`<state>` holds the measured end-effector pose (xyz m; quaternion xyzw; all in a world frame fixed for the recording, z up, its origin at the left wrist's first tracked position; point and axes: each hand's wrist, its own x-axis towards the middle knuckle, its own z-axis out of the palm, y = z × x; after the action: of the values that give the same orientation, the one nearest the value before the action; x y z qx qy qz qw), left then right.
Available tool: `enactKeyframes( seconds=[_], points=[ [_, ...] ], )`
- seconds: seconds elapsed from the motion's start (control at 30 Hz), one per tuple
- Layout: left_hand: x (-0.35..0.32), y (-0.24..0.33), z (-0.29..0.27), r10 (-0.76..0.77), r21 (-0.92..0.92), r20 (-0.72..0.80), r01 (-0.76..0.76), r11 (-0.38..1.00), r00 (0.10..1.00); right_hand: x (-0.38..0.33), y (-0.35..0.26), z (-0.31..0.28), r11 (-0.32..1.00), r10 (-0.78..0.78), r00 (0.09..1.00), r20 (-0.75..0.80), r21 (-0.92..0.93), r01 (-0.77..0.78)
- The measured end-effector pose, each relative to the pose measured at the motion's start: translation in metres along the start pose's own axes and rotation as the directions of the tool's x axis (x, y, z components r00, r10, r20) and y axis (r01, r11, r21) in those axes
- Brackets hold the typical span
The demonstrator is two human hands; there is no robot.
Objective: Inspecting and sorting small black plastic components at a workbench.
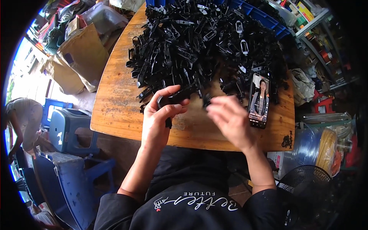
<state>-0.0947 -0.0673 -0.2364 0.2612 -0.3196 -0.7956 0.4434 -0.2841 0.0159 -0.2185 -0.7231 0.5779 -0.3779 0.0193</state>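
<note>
My left hand is closed around a long black plastic part, which looks like a buckle or clasp, just above the near part of the table. To its right, my right hand is smeared by motion. At its thumb and fingertips is a small, blurred black piece that appears pinched; its kind cannot be made out. Beyond both hands lies a large heap of black plastic parts, some with silvery-grey pieces among them.
A phone showing a video lies right of my right hand on the wooden table. Blue crates stand behind the heap. Blue stools and a bending person are at left. A black fan stands at lower right.
</note>
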Motion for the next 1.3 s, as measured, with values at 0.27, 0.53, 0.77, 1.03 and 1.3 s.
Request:
enactKeyframes(
  seconds=[0.27,0.53,0.77,1.03,1.3],
  points=[
    [-0.001,0.006,0.000,0.040,0.022,-0.012,-0.040,0.999,0.999,0.040,0.041,-0.009,0.948,0.075,0.997,-0.021,-0.309,-0.078],
    [-0.007,0.012,0.005,0.029,0.036,-0.003,-0.029,0.999,1.000,0.054,0.047,-0.013,0.864,0.144,0.985,-0.097,-0.473,-0.173],
    [-0.010,0.006,0.006,-0.105,0.042,0.112,0.101,0.994,0.988,0.034,-0.047,-0.024,0.986,-0.149,0.986,0.074,-0.068,0.154],
    [-0.022,0.002,0.027,-0.115,0.241,0.068,0.096,0.966,0.991,0.030,-0.042,-0.026,0.986,-0.142,0.982,0.126,-0.069,0.151],
    [-0.024,-0.007,0.024,0.006,0.377,0.018,-0.012,0.926,1.000,0.026,-0.034,-0.021,0.981,-0.190,0.972,0.139,0.061,0.183]
  ],
)
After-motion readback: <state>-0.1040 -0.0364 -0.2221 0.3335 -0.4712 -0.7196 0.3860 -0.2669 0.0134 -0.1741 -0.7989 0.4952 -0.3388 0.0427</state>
